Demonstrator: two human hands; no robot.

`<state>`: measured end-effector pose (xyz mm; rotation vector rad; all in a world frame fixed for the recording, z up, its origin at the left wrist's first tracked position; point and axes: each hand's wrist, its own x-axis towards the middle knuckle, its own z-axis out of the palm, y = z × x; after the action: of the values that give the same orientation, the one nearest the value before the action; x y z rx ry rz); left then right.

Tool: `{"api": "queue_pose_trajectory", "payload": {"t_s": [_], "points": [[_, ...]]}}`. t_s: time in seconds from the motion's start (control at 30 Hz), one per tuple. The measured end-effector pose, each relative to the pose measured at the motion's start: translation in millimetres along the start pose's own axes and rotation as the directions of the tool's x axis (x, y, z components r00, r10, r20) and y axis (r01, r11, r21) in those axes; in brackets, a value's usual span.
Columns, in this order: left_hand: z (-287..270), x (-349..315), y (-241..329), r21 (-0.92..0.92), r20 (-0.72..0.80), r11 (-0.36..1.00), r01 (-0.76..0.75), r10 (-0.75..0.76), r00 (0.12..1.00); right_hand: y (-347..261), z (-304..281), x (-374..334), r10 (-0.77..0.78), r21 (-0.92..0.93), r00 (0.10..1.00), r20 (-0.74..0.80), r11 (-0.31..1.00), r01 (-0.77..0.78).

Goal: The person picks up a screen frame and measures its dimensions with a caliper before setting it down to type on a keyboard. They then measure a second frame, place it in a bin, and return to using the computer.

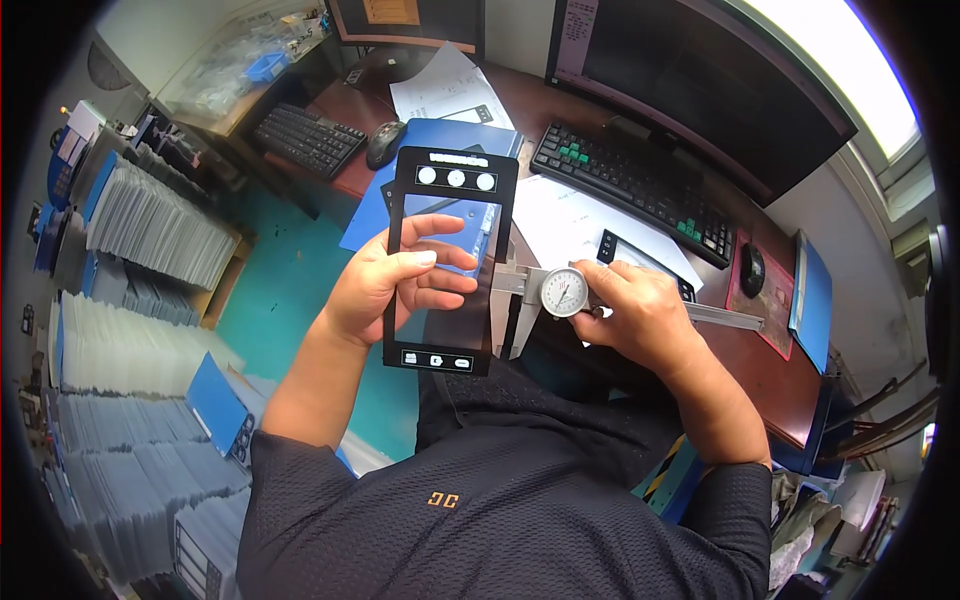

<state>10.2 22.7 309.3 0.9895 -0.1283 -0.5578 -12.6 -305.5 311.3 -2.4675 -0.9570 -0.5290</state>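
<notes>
Left hand (385, 285) grips the black glass cover panel (452, 258) by its left edge, thumb laid across the clear window, fingers curled behind. Right hand (640, 310) is closed around the dial caliper (565, 292), thumb beside the round dial. The caliper's jaws meet the panel's right edge, between both hands.

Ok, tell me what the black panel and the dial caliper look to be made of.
Black panel in the left hand: probably thin glass or plastic, glossy black border, see-through middle showing the fingers behind. Dial caliper in the right hand: bare silvery metal with a dull sheen; white dial face.
</notes>
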Motion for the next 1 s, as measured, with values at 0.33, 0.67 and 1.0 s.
{"api": "queue_pose_trajectory", "payload": {"t_s": [0.33, 0.67, 1.0], "points": [[2, 8, -2, 0.017, -0.002, 1.000, 0.014, -0.014, 1.000, 3, -2, -5, 0.026, -0.001, 1.000, 0.010, 1.000, -0.026], [11, 22, -11, 0.059, 0.007, 0.997, 0.057, -0.057, 0.998, 12, 2, -25, 0.052, -0.024, 0.998, 0.024, 0.998, -0.052], [-90, 106, -26, 0.928, 0.237, -0.367, -0.065, 0.448, 0.862, 48, -4, -99, 0.460, 0.113, 0.888, -0.001, 0.883, -0.457]]}}
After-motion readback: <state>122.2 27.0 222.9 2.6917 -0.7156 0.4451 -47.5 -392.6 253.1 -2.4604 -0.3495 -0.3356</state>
